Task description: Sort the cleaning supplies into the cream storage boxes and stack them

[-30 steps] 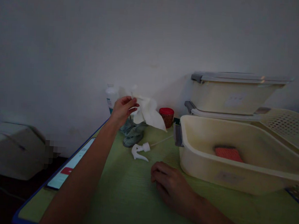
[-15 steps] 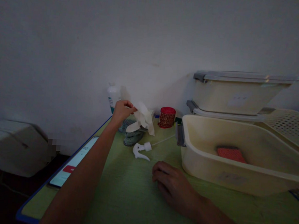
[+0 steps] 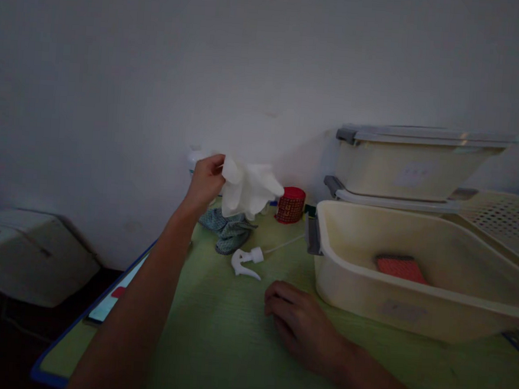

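Above the table [image 3: 214, 327], left hand [image 3: 206, 179] raised, pinching white material [image 3: 249, 191].

- Left arm [image 3: 150, 293]: extended forward from bottom left, angled up.
- Left hand [image 3: 208, 179]: raised, higher than the right; fingers [image 3: 218, 161] bent in a pinch.
- Right arm [image 3: 375, 374]: low, in from bottom right.
- Right hand [image 3: 299, 319]: back up, fingers loosely curled.
- Hands bare, well apart.

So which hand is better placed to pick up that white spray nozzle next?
Probably the right hand: it rests close to the spray nozzle and appears to hold nothing, while the left hand grips the white sheet.
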### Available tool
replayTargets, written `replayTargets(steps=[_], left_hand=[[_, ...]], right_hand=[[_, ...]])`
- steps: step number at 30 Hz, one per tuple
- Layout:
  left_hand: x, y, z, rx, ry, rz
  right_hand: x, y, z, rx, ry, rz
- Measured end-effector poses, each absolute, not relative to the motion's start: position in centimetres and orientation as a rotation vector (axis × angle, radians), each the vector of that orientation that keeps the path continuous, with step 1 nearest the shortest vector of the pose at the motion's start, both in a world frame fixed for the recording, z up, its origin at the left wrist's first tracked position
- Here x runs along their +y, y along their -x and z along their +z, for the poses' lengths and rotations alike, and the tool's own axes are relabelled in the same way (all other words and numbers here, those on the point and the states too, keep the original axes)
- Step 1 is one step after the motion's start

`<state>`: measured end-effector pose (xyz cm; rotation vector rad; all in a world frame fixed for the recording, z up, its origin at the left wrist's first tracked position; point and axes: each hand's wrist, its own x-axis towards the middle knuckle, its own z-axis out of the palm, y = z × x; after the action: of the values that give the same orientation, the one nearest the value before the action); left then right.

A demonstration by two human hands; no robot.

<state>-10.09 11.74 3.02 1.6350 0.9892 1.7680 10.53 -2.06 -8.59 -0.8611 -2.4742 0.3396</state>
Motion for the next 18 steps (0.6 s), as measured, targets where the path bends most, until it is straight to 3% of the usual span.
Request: replayTargets(steps=[4, 11, 18], left_hand=[[12.6, 11.0, 1.8, 1.35, -1.966, 1.361], [14.2, 9.1, -3.9, 1.259, -2.003, 1.016], [14.3, 8.3, -3.4, 1.161, -1.929, 1.249]], right_hand=[[-2.0, -10.5, -8.6, -2.475, 0.86, 0.34], [-2.0, -10.5, -8.6, -2.465, 0.851, 0.344], [-2.0, -10.5, -8.7, -2.479, 0.83, 0.344]])
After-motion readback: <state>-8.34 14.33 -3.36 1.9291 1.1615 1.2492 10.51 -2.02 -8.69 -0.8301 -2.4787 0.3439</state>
